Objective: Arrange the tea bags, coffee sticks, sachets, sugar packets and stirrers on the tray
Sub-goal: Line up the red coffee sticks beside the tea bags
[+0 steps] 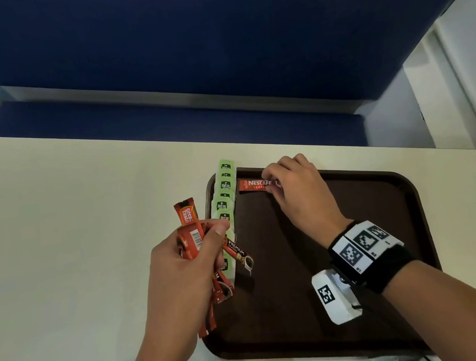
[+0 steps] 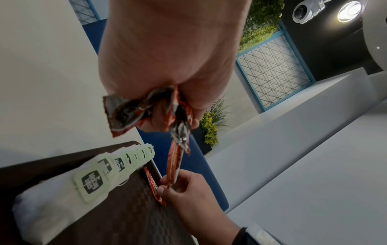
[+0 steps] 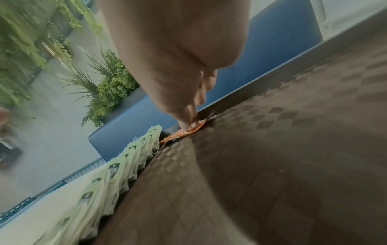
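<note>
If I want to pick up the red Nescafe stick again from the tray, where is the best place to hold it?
Probably its free left end. The Nescafe stick lies flat along the tray's far rim, and the right hand already pinches its right end. Come from above, slightly toward the tray's open middle, with a thin thumb-and-finger grip across its narrow width; the tea bags crowd the left side.

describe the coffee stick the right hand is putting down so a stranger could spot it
Find the dark brown tray and go to its far left corner, beside the row of green tea bags. The red Nescafe stick lies flat there, alone, under the right hand.
</note>
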A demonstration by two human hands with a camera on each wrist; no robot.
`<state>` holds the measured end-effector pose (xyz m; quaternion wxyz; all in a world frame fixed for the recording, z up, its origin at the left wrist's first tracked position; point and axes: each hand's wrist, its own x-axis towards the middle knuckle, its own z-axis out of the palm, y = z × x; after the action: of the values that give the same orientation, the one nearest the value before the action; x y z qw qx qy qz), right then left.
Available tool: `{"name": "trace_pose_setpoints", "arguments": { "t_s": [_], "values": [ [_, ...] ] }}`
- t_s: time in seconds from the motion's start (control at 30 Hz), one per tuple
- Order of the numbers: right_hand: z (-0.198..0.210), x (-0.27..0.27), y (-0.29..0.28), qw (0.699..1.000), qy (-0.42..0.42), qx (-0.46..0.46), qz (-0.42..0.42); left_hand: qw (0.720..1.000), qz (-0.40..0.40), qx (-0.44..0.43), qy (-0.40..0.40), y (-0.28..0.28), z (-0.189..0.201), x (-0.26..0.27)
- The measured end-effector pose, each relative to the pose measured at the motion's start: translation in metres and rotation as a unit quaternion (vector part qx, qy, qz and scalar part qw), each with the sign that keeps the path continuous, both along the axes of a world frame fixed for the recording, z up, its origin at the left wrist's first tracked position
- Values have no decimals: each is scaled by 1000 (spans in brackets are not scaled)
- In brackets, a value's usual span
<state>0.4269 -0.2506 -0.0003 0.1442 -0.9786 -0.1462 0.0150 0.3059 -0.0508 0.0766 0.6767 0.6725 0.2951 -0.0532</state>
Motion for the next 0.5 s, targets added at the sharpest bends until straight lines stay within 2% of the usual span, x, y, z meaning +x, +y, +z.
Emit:
{"name": "trace_pose_setpoints", "arguments": {
  "t_s": [0.13, 0.5],
  "values": [
    [-4, -4, 3, 1000, 8, 18, 9, 1000, 0, 2, 12, 2, -2, 1],
    [-8, 0, 8, 1000, -20, -9, 7, 1000, 7, 5, 27, 2, -5, 2]
  ]
}}
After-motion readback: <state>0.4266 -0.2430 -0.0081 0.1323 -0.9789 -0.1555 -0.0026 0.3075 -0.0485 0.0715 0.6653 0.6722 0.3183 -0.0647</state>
